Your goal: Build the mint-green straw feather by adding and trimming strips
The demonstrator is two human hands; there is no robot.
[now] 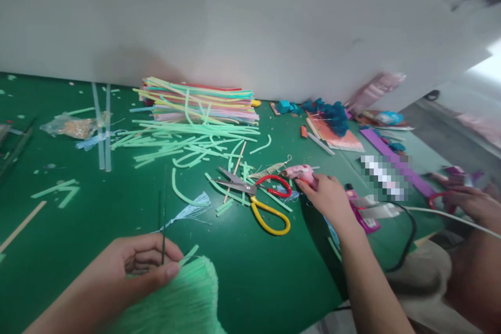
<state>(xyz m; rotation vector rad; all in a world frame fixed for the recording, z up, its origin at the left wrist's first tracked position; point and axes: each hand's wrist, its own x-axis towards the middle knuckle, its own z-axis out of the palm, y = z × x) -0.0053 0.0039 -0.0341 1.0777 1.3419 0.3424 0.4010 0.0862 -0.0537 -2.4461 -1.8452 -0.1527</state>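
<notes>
Left hand [117, 271] pinches the green ribbed piece [191, 297]; right hand [329, 199] grasps a pink tool [300, 171], seemingly picking up or setting down, which calls for clearing the scissors [247, 188]

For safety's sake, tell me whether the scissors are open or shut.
Open: the scissors lie with blades apart at the tips, red handle and yellow handle spread.

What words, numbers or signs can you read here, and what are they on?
None that I can read.
Pink tool in the right hand: small marks, too blurred to read.
Magenta packet beyond the right wrist: any print is too blurred to read.
White strip near the purple strip: pixelated, so nothing can be read.
Scissors: no lettering that I can make out.
</notes>
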